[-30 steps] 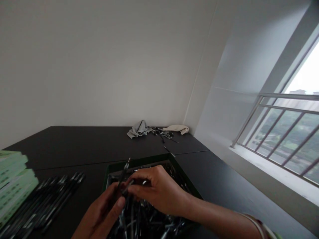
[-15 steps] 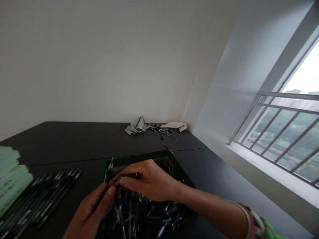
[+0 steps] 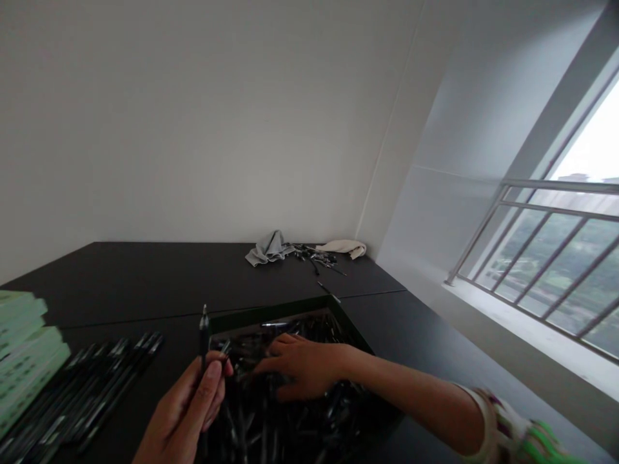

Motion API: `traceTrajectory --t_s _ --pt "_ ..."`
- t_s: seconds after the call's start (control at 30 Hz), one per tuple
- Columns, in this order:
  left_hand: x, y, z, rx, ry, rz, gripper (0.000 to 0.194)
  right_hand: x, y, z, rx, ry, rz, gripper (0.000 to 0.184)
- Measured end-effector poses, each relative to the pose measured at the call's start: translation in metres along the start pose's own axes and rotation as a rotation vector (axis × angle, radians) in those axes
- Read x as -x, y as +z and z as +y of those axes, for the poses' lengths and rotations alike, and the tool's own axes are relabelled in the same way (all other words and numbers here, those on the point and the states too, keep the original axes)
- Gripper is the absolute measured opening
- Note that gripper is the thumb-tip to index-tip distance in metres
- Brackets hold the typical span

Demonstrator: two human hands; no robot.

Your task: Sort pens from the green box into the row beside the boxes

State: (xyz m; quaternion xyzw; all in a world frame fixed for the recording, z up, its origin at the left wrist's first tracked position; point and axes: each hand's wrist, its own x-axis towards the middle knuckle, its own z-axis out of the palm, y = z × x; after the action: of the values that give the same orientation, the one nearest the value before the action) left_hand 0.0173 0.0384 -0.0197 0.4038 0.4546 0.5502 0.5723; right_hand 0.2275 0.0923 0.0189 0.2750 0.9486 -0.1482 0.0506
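My left hand is closed around a black pen that stands upright with its tip up. A short, shiny, clear-ended piece also sticks out between its thumb and fingers; its kind I cannot make out. To the right, my right hand reaches palm down over a dark green box, fingers apart and slightly blurred. Nothing shows in this hand, and some fingertips reach in among the dark pens and pen parts that fill the box. The lower contents are in shadow.
Several black pens lie side by side at left, beside stacked pale green boxes. Toward the wall are a grey cloth, a loose pile of pen parts and a beige cloth. One thin piece lies by the box's far corner.
My right hand has come away from my left hand and moved right and down over the box, its fingers spreading. My left hand keeps the pen, which now shows more of its length.
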Motion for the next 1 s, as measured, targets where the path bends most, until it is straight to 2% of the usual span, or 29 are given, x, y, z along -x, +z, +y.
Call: traceTrajectory --t_s 0.13,0.27,0.33,0.57,0.73,0.8,0.9,1.0 --pt "0.0 0.001 0.001 0.064 -0.115 0.046 0.05 0.031 -0.017 0.004 -0.005 0.034 -0.141 0.047" --pt "0.001 0.003 0.003 0.125 -0.13 0.129 0.055 0.053 -0.031 0.007 -0.04 0.051 -0.165 0.046" --pt "0.001 0.002 0.002 0.111 -0.118 0.101 0.05 0.058 -0.035 0.006 -0.043 0.08 -0.162 0.046" --pt "0.001 0.0 -0.005 0.051 -0.059 0.074 0.041 0.059 -0.041 0.003 0.02 0.164 -0.147 0.05" --pt "-0.001 0.0 -0.004 0.083 -0.121 0.068 0.044 0.061 -0.043 0.002 0.123 0.238 -0.112 0.04" --pt "-0.002 -0.001 -0.004 0.076 -0.105 0.042 0.042 0.061 -0.044 0.002 0.161 0.239 -0.105 0.04" --pt "-0.002 -0.004 -0.006 0.058 -0.094 0.002 0.039 0.056 -0.045 -0.001 0.225 0.226 -0.027 0.036" --pt "-0.002 -0.006 -0.008 0.046 -0.089 0.038 0.042 0.041 -0.04 -0.009 0.219 0.164 0.08 0.032"
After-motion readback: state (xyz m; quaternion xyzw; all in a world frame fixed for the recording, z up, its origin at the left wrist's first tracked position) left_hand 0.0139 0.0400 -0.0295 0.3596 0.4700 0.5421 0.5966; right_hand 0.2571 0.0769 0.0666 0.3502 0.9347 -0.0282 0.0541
